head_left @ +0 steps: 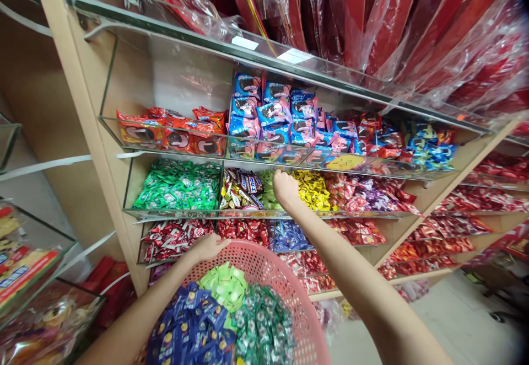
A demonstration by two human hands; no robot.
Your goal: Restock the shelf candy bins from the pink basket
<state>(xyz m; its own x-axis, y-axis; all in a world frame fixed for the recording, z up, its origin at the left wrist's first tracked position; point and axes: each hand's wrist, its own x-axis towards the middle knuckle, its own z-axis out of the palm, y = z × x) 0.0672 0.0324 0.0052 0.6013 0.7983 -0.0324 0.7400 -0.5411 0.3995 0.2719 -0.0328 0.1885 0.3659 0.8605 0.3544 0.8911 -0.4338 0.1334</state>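
Several light-green candy packets sit mid-shelf, directly at the right hand.
They lie behind and just left of that grip, whose fingers are curled inward; whether it pinches a packet, I cannot tell. Single long axes are too small to read. Chocolate bars flank them on the left, yellow packets on the right, behind the glass shelf's lip. The left hand is farther, lower, its grip closed over the rim of a pink perforated basket holding navy packets, lime packets and dark-green packets. Blue-and-pink cookie packs stack one shelf above.
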